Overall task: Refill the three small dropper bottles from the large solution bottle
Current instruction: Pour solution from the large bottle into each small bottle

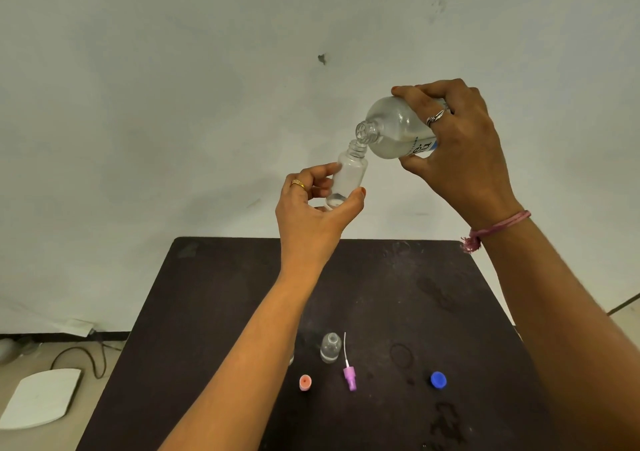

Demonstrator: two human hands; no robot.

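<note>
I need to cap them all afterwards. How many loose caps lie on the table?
3: a pink cap beside the left forearm, a purple spray top next to it, a blue cap farther right. The forearms may hide others.

Bare room: plain wall (pixel 207 104), dark table (pixel 381 294)

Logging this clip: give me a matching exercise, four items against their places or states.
Items:
1. large solution bottle
2. small dropper bottle
3. blue cap
4. purple spray nozzle

States:
A. lying on the table, thin tube pointing away
B. tilted, in the right hand
C. on the table, far right
D. held by the left hand

Pairs: 1-B, 2-D, 3-C, 4-A
</note>
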